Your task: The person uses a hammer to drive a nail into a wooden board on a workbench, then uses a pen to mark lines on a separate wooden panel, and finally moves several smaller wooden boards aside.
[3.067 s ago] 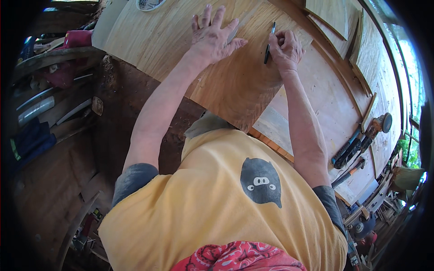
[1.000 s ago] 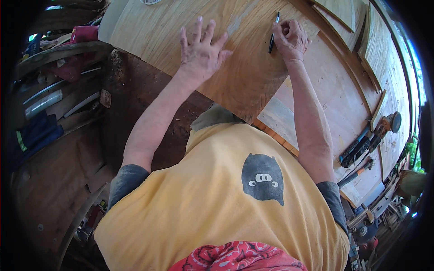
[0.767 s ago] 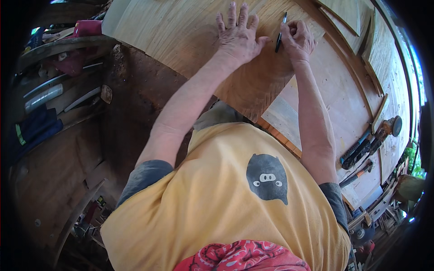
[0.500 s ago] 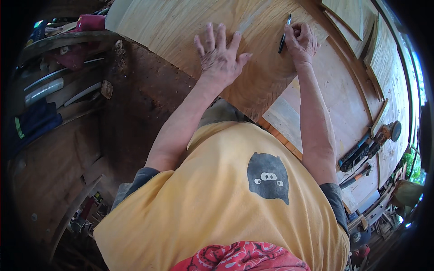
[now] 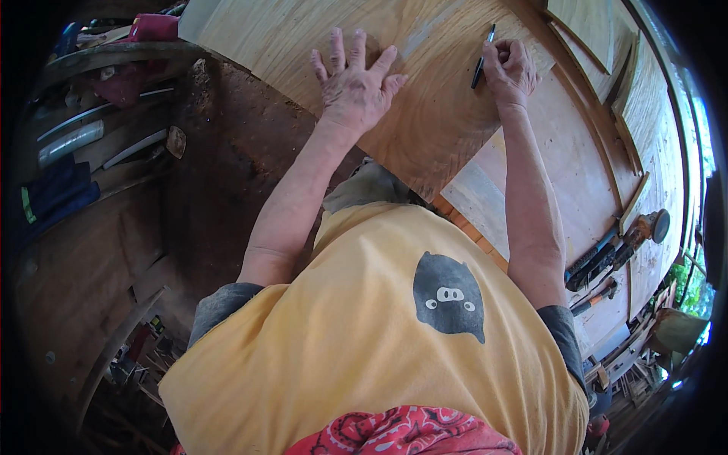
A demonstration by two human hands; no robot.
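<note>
A broad plywood sheet with light, wavy grain lies at the top, its corner pointing toward my body. My left hand rests on it palm down with the fingers spread, holding nothing. Farther right, my right hand is closed, fingers curled, over the sheet. A slim dark pen with a pale upper end sits in its fingertips, slanting along the thumb side. The fingertips' grip on the pen is partly hidden by the hand.
Wood offcuts lie at the upper right. Hand tools with dark grips and an orange-handled tool rest on the pale bench board. At left, a shelf holds dark blue cloth and a clear roll.
My left hand has slid left and a little farther away across the plywood, still spread. My right hand and the pen have shifted only slightly.
</note>
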